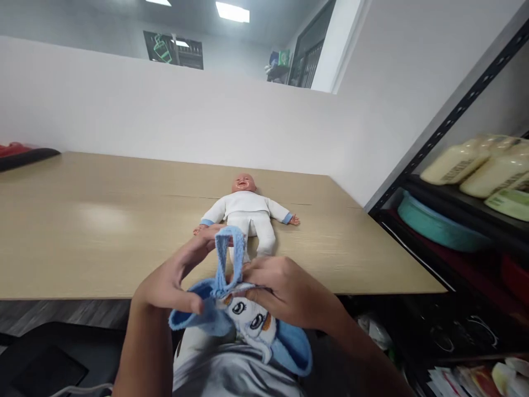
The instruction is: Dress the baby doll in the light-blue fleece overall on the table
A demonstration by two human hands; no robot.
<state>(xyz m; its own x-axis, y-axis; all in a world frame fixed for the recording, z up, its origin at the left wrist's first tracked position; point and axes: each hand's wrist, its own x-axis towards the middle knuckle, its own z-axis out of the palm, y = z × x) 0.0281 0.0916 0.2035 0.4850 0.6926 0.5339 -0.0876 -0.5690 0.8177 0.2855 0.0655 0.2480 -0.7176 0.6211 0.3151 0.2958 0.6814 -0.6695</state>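
A blue terry cloth (289, 344) with an embroidered white animal face, two dark eyes and orange patches is in front of my lap. From its upper part a light blue fabric loop (221, 259) stands up, gathered at its base. My right hand (281, 286) is closed on the cloth's edge beside that base, its fingertips partly hidden. Around the loop's left side, my left hand (182, 275) has its thumb and fingers spread wide. Its fingertips reach behind the top of the loop, and its thumb is by the blue ear-like flap (215, 320).
On the wooden table (103, 237) a baby doll (248, 207) in white clothes with blue cuffs lies on its back. At right, dark shelving (438, 196) carries cream bottles (450, 162) and a teal basin (442, 223). A black chair (61, 353) stands at lower left.
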